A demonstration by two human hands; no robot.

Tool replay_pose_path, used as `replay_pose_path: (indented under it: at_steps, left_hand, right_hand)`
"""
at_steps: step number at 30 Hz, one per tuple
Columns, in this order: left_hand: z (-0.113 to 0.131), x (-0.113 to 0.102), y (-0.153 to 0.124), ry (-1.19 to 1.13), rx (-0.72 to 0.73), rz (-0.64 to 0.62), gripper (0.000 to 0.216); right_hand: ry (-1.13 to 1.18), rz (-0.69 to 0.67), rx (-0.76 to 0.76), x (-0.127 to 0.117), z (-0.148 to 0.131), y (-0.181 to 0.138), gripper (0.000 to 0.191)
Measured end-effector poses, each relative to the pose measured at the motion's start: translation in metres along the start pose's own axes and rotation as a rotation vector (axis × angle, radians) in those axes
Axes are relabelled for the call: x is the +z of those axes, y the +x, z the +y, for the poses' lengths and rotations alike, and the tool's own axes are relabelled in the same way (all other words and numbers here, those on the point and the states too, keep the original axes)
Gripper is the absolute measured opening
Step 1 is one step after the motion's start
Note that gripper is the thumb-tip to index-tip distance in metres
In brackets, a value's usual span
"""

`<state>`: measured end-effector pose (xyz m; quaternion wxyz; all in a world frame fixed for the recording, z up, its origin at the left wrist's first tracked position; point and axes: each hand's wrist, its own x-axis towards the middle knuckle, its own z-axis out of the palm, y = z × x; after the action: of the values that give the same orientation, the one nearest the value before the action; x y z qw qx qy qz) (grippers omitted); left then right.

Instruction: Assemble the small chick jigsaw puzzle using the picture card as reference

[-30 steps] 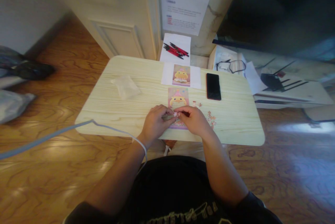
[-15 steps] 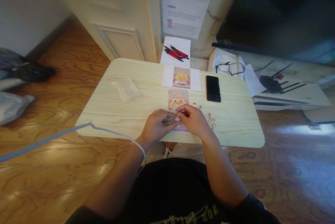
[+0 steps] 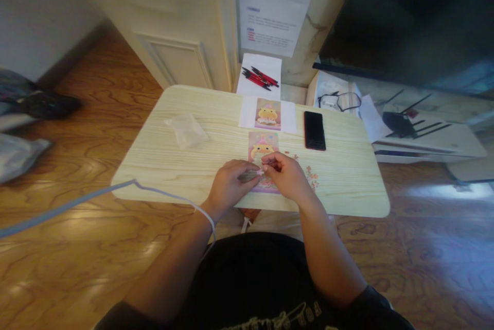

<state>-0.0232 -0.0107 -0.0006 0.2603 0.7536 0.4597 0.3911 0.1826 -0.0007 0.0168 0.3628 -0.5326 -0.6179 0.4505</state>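
Observation:
My left hand [image 3: 231, 183] pinches a small pink jigsaw puzzle piece [image 3: 260, 171] between thumb and index finger. From the other side, my right hand [image 3: 287, 175] has its thumb and fingertips closed on the same piece; the fingers partly cover it. Both hands are over a partly assembled puzzle [image 3: 263, 140] of a yellow cartoon figure in a pink hat, whose lower part they hide. Just right of my right hand lie several loose puzzle pieces [image 3: 312, 178]. Beyond the puzzle, a printed picture [image 3: 268, 114] of the same figure lies on white paper.
The light wooden table [image 3: 154, 165] also carries a clear plastic bag [image 3: 188, 132] at left and a black phone [image 3: 314, 131] at right. Several red-black pens [image 3: 260, 79] lie on paper behind it. A grey cord [image 3: 85, 197] runs to my left wrist.
The pink piece has turned a little between my fingertips and shows less of its face. Both hands stay in nearly the same place.

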Motion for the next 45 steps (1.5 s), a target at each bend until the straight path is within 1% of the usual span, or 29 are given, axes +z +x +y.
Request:
replay_pose_path:
  at_steps: [4,8,10,13,16,21,27,35,37,42,45]
  left_hand:
    - [-0.003,-0.008,0.001,0.079,-0.043,-0.046,0.01]
    - [-0.007,-0.016,0.001,0.122,-0.042,-0.104,0.01]
    - [-0.008,-0.019,0.001,0.124,-0.026,-0.103,0.011]
    - [-0.01,-0.023,0.001,0.154,-0.031,-0.062,0.015]
    - [-0.014,-0.023,0.0,0.217,-0.039,-0.038,0.017]
    - [-0.018,-0.019,-0.003,0.287,-0.041,-0.047,0.016]
    - [-0.013,-0.018,-0.001,0.358,-0.067,-0.067,0.015]
    - [-0.011,-0.02,-0.002,0.384,-0.062,-0.1,0.015]
    - [-0.011,-0.02,-0.002,0.374,-0.062,-0.095,0.015]
    - [-0.01,-0.021,-0.002,0.357,-0.054,-0.1,0.015]
    - [-0.011,-0.021,-0.003,0.356,-0.036,-0.113,0.015]
  right_hand:
    - [-0.056,0.062,-0.009,-0.011,0.001,-0.002,0.018]
    - [-0.053,0.071,0.005,-0.017,0.003,-0.003,0.019]
    - [-0.06,0.068,0.012,-0.017,0.005,-0.004,0.019]
    - [-0.09,0.064,0.01,-0.017,0.004,-0.005,0.018]
    - [-0.153,0.07,-0.004,-0.018,0.0,-0.007,0.018]
    - [-0.24,0.065,-0.041,-0.016,-0.004,-0.008,0.017]
    - [-0.259,0.073,-0.065,-0.014,-0.006,-0.007,0.017]
    - [-0.292,0.06,-0.069,-0.02,-0.004,-0.01,0.017]
    - [-0.319,0.068,-0.096,-0.022,-0.003,-0.01,0.019]
    - [-0.45,0.063,-0.256,-0.026,-0.001,-0.009,0.034]
    - [-0.506,0.024,-0.275,-0.026,-0.001,-0.011,0.037]
